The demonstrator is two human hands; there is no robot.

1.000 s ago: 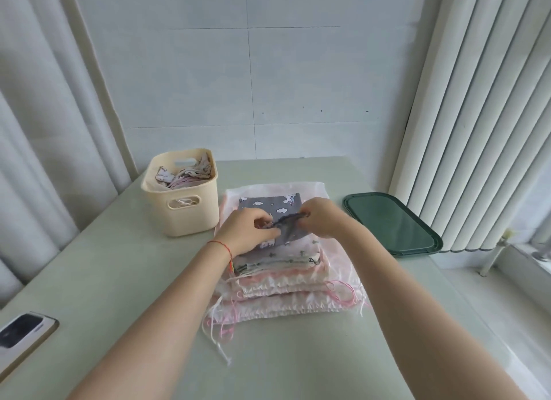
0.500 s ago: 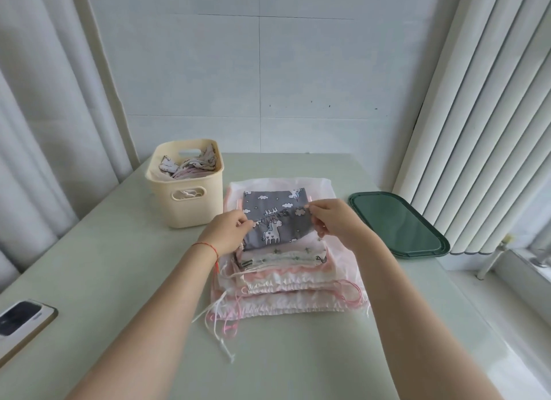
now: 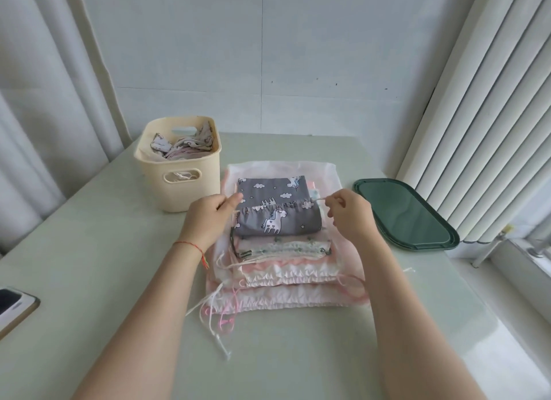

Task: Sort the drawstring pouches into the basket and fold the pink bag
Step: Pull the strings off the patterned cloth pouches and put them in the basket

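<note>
My left hand (image 3: 208,217) pinches the cord at the left end of the grey unicorn pouch (image 3: 277,208), fingers curled round it; my right hand (image 3: 347,210) pinches the cord at the right end, though the string there is thin and hard to make out. Between my fingers the pouch tops a stack on the pink bag (image 3: 286,292). Beyond my left fingers stands the basket (image 3: 179,173) on the worktop (image 3: 98,250)

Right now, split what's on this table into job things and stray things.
For the job: grey pouch, pinched by its strings in left hand and right hand; stacked pouches; pink bag; basket.
Lying about: green lid; phone.
</note>
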